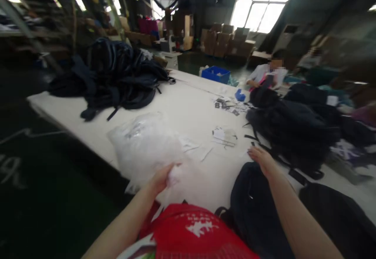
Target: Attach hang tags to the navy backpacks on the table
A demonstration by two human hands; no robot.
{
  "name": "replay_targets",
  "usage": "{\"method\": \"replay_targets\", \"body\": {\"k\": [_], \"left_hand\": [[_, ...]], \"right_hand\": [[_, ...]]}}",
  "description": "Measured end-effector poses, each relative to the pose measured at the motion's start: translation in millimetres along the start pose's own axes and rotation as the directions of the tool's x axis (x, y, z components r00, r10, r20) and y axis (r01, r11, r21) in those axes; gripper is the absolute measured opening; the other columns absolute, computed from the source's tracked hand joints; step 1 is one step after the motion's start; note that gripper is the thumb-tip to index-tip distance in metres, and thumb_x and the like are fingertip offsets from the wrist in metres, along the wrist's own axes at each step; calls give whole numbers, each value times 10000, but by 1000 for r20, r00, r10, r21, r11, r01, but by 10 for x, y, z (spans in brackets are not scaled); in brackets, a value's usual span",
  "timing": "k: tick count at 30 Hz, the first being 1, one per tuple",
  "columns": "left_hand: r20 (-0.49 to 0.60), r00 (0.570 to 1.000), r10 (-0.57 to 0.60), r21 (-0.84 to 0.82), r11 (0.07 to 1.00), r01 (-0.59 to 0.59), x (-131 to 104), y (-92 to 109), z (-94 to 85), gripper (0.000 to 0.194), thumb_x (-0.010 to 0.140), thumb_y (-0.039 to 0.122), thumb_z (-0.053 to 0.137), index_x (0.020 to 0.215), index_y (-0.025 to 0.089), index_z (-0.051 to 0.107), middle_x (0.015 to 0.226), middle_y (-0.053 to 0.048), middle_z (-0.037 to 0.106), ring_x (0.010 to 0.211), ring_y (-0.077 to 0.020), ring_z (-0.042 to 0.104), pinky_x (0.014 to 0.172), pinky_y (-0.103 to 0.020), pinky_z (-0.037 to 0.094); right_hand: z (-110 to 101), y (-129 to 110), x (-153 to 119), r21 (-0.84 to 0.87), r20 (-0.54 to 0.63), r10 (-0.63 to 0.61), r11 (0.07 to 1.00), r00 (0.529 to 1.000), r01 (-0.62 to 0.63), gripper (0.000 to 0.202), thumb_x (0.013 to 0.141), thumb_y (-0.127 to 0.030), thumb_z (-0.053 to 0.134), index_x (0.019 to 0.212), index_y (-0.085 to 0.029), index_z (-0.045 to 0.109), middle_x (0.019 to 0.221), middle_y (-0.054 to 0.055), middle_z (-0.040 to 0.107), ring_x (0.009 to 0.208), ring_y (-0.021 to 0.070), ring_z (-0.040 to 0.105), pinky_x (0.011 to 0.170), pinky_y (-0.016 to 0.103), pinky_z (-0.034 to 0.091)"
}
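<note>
My left hand (165,177) is closed on a crumpled piece of clear plastic at the near edge of the white table (188,106). Just beyond it lies a bulky pile of clear plastic bags (147,145). My right hand (261,158) is held above the top of a dark backpack (255,196), its fingers stretched out and holding nothing. Small tags and papers (225,137) lie on the table between and beyond my hands.
Dark backpacks are heaped at the table's far left (117,71) and on the right (293,126). More tags (232,105) and a blue item (240,95) lie farther back. A blue bin (216,74) stands beyond the table, near a seated person (267,75).
</note>
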State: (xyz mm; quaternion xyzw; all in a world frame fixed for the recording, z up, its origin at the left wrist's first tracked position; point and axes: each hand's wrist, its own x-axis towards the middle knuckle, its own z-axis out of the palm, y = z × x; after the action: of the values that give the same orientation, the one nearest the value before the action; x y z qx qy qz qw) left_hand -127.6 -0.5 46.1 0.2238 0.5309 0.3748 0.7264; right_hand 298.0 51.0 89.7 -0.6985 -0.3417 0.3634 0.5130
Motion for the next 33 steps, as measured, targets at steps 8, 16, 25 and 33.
{"method": "replay_targets", "body": {"k": [8, 16, 25, 33], "left_hand": [[243, 960, 139, -146, 984, -106, 75, -112, 263, 479, 833, 462, 615, 1137, 93, 626, 930, -121, 687, 739, -178, 657, 615, -268, 527], [161, 954, 253, 129, 953, -274, -27, -274, 149, 579, 644, 422, 794, 1101, 114, 617, 854, -63, 677, 702, -156, 635, 646, -264, 501], [255, 966, 39, 306, 945, -119, -25, -358, 23, 384, 614, 274, 674, 963, 114, 683, 624, 8, 594, 481, -84, 491, 440, -177, 329], [369, 929, 16, 495, 843, -211, -194, -799, -546, 312, 569, 427, 724, 836, 268, 748, 697, 11, 655, 577, -175, 598, 521, -279, 470]], "right_hand": [[1561, 355, -1366, -59, 799, -34, 989, 600, 133, 453, 734, -456, 665, 1061, -143, 653, 751, 39, 701, 664, 170, 644, 657, 316, 504], [1752, 280, -1606, -88, 716, -168, 941, 678, 325, 312, 796, -460, 590, 948, -207, 691, 599, -9, 588, 565, 154, 527, 571, 295, 442], [1657, 281, -1175, 392, 320, -44, 915, 946, -90, 270, 687, -482, 718, 742, -232, 632, 762, 4, 651, 748, 174, 614, 738, 344, 530], [1387, 315, -1120, 215, 402, -84, 977, 912, -5, 360, 617, -754, 626, 681, -400, 607, 638, 3, 576, 622, 230, 649, 558, 410, 587]]}}
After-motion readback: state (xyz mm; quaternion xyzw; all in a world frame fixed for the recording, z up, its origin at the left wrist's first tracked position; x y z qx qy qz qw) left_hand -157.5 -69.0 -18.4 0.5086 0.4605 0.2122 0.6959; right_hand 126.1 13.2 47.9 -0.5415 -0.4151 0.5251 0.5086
